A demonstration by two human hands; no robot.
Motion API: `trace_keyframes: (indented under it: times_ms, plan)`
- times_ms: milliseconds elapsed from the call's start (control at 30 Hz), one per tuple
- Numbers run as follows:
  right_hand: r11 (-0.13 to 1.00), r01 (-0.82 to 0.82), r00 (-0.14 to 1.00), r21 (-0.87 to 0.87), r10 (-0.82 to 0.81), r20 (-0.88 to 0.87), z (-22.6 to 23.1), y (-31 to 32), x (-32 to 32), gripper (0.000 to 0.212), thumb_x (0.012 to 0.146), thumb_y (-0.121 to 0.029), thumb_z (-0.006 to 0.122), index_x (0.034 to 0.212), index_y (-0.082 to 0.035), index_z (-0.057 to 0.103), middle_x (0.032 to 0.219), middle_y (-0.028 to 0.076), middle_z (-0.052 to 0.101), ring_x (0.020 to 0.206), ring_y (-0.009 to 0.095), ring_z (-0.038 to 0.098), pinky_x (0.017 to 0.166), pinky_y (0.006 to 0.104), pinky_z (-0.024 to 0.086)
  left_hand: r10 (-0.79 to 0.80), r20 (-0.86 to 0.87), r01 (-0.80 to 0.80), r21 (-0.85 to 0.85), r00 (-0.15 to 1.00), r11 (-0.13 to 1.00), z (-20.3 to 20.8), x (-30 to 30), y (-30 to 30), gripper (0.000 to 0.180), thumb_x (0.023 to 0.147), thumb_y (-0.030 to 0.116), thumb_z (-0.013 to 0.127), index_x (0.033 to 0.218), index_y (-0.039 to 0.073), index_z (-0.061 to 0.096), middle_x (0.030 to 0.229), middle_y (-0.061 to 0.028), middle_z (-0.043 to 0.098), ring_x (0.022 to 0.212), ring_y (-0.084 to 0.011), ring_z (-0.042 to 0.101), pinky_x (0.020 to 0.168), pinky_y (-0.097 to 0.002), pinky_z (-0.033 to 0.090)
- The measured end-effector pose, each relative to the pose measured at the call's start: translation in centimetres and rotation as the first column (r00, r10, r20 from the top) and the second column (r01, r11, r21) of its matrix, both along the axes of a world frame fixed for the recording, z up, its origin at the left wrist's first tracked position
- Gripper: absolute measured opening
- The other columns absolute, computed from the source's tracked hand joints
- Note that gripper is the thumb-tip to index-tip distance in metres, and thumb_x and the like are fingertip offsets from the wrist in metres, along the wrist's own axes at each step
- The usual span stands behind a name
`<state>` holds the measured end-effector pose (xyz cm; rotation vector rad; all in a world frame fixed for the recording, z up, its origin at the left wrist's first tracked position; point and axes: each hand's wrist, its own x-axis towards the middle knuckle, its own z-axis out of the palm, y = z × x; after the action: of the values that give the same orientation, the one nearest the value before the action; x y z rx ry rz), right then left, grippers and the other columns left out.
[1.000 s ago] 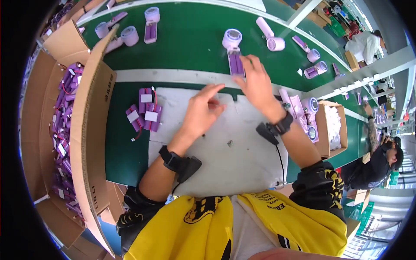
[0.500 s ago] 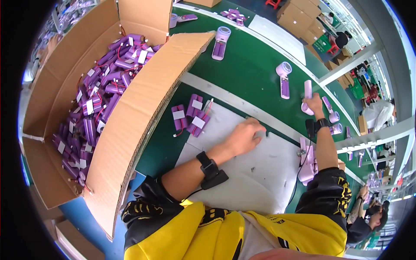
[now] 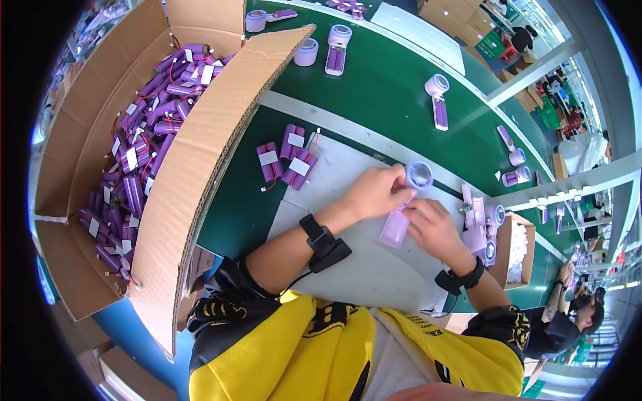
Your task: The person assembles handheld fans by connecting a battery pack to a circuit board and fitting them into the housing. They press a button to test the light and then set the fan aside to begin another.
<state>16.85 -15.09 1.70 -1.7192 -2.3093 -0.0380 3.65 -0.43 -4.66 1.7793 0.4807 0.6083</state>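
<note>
Gripping a lilac handheld fan (image 3: pixel 395 231) between them, the left hand (image 3: pixel 374 193) and right hand (image 3: pixel 435 230) curl nearly closed.

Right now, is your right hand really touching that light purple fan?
Touching. The head view shows the right hand up against the light purple fan's handle, with no gap between.

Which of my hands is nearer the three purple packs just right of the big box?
Left. The left hand, near the head of the fan, is right of the packs; the right hand, at its handle, is farther right.
</note>
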Motion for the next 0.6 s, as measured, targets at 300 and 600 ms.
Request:
trace_keyframes:
  times_ms: [300,600]
  plan:
    - [0.969,-0.14,0.911,-0.202,0.047,-0.409,6.6,8.3,-3.8,0.02,0.084,-0.004,0.068,0.104,-0.002,0.067,0.088,0.011,0.064,0.077,0.027,0.065,0.073,0.0345,0.053,-0.087,0.053,0.056,0.421,0.995,0.905,-2.1,0.5,0.1,0.034,0.079,0.027,0.072,0.105,0.007,0.064,0.095,-0.0167,0.07,0.095,-0.0351,0.066,0.083,-0.0461,0.052]
    - [0.931,-0.165,0.879,-0.327,-0.012,-0.477,0.0,19.2,-7.0,0.025,0.087,-0.007,0.065,0.111,0.0,0.067,0.086,0.013,0.068,0.077,0.023,0.065,0.074,0.0324,0.052,-0.289,0.205,0.221,0.303,0.935,0.927,-1.8,0.1,0.0,0.029,0.077,0.014,0.072,0.103,0.003,0.065,0.096,-0.0166,0.068,0.091,-0.0301,0.065,0.081,-0.0406,0.051]
